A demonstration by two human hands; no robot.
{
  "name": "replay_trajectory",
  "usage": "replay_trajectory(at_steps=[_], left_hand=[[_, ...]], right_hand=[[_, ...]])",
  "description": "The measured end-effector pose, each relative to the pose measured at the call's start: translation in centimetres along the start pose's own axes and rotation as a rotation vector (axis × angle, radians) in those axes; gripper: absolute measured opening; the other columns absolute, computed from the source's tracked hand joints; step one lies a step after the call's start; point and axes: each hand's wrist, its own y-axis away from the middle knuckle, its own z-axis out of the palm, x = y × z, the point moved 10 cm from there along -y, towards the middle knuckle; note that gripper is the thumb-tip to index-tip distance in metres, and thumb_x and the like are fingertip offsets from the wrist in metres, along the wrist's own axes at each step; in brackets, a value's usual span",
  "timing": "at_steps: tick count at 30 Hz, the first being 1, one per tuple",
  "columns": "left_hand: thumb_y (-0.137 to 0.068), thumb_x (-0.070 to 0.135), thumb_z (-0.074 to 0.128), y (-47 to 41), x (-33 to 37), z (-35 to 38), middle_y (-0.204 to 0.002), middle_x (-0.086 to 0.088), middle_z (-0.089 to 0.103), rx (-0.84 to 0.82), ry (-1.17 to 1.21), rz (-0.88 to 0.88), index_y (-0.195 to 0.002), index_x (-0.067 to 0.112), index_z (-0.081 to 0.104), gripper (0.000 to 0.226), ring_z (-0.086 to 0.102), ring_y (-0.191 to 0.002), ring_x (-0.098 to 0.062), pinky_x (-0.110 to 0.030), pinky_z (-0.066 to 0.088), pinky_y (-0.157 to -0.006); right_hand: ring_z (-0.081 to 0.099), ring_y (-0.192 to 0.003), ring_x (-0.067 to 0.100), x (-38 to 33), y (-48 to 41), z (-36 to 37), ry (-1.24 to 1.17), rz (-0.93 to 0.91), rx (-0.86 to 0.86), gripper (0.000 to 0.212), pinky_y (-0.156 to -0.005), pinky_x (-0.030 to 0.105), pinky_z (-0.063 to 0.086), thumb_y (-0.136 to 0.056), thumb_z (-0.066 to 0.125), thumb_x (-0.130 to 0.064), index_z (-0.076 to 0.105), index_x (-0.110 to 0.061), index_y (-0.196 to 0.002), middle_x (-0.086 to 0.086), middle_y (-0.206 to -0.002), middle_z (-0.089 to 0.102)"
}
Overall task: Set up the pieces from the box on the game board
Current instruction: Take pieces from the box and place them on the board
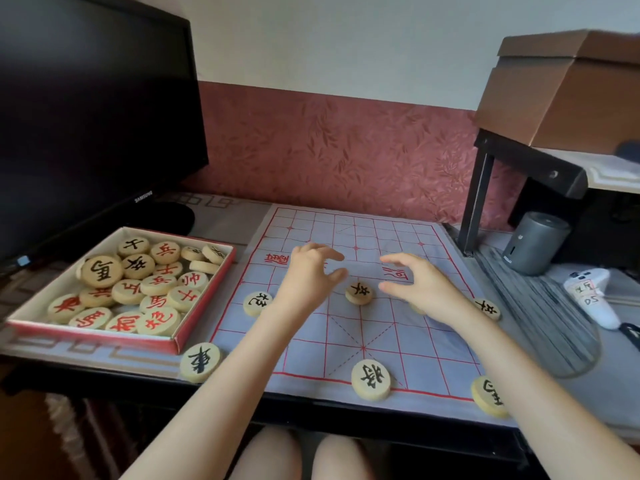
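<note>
Head view: a person is leaning both bare forearms over a pale blue cloth game board ruled with red grid lines (346,341), which is lying flat on a dark desk. The left hand (311,271) and the right hand (415,282) are hovering with fingers spread and curled, neither one grasping anything. Between them a round cream wooden piece with a black character (359,293) is resting on the board, just beside both sets of fingertips, slightly toward the viewer from them; the left thumb appears marginally nearer, though the difference is slight. A disc has no long axis, so approach direction is probably mattering little. Five similar black-marked discs are sitting on the near half: one at the left edge (257,303), one at the right edge (487,309), and three along the near border (371,379). A shallow red-sided cardboard box (194,336), well apart on the left, is still holding most of the pieces, red and black mixed, so the setup is judged to be at an early stage
</note>
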Motion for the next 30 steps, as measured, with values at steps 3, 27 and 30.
replay_trajectory(at_steps=[3, 27, 30], left_hand=[[-0.084, 0.026, 0.063, 0.4, -1.0, -4.6, -0.122, -0.002, 0.057, 0.1, -0.003, -0.009, -0.11, 0.021, 0.065, 0.026, 0.045, -0.12, -0.019, -0.024, 0.031, -0.097], [-0.079, 0.008, 0.066, 9.1, -18.7, -23.0, -0.123, -0.006, 0.057, 0.282, -0.415, -0.335, -0.12, 0.02, 0.06, 0.043, 0.051, -0.113, -0.028, -0.039, 0.045, -0.093], [-0.077, 0.003, 0.066, 9.2, -19.1, -23.0, -0.126, -0.004, 0.055, 0.259, -0.416, -0.332, -0.123, 0.02, 0.058, 0.049, 0.05, -0.115, -0.026, -0.039, 0.044, -0.095]], right_hand=[[0.043, -0.122, 0.004, -3.8, -1.4, 1.2, -0.033, -0.06, -0.032, 0.046, -0.095, 0.021, 0.028, -0.085, 0.066, -0.03, 0.052, -0.028, -0.129, -0.008, -0.136, 0.048], [0.035, -0.13, 0.027, -17.7, -11.6, 20.0, 0.075, -0.173, -0.268, 0.039, -0.108, 0.042, 0.033, -0.097, 0.041, -0.027, 0.047, -0.021, -0.135, 0.014, -0.133, 0.051], [0.029, -0.126, 0.031, -17.7, -12.1, 20.8, 0.188, -0.188, -0.242, 0.04, -0.103, 0.039, 0.025, -0.1, 0.034, -0.035, 0.048, -0.024, -0.136, 0.012, -0.127, 0.052]])
